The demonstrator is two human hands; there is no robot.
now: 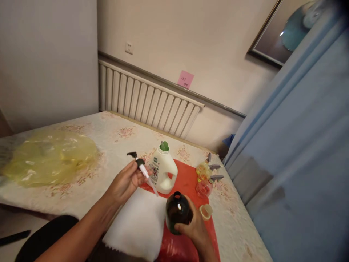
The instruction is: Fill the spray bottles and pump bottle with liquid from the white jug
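My left hand [125, 181] is closed on a black pump dispenser head [139, 163] whose clear tube slants down to the right, above a white cloth [137, 222]. My right hand [194, 227] grips a dark round bottle [177, 211] with an open neck, held upright over a red mat [188, 182]. A white detergent jug [163, 169] with a green cap stands on the mat just behind the pump tube. A small beige cap [206, 211] lies on the mat to the right of the dark bottle.
Several small coloured spray bottles [205, 176] with grey triggers lie at the table's right edge. A crumpled yellow plastic sheet [49, 156] covers the left of the floral tablecloth. A white radiator [147, 100] stands behind, and a blue curtain [300, 153] hangs at the right.
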